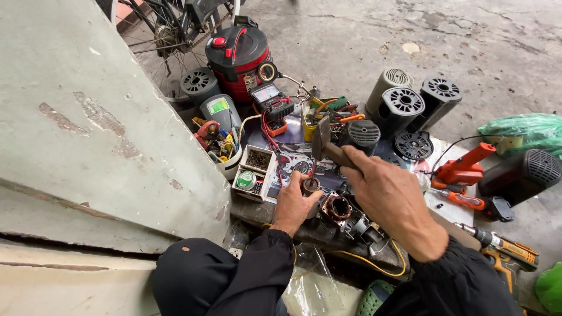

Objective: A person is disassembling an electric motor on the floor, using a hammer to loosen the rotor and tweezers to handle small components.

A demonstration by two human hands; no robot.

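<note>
The right hand (391, 196) is clenched round the wooden handle of a hammer (325, 143), its dark metal head raised above the work. The left hand (294, 202) is wrapped round a small brown cylindrical part (310, 186), holding it upright on the edge of the worn work slab (257, 212); the hammer head hangs just above this part, not touching it. Immediately right of the left hand lies an opened motor housing (338, 208) with copper windings showing, and a yellow cable (374, 264) loops beneath it. Left of the part stands a white compartment box (256, 169) holding small hardware. Further back sit a multimeter (270, 99), a red and black vacuum canister (239, 55) and several grey and black cylindrical speaker-like housings (404, 105). To the right lie an orange hot-air tool (465, 167) and a cordless drill (506, 251).
</note>
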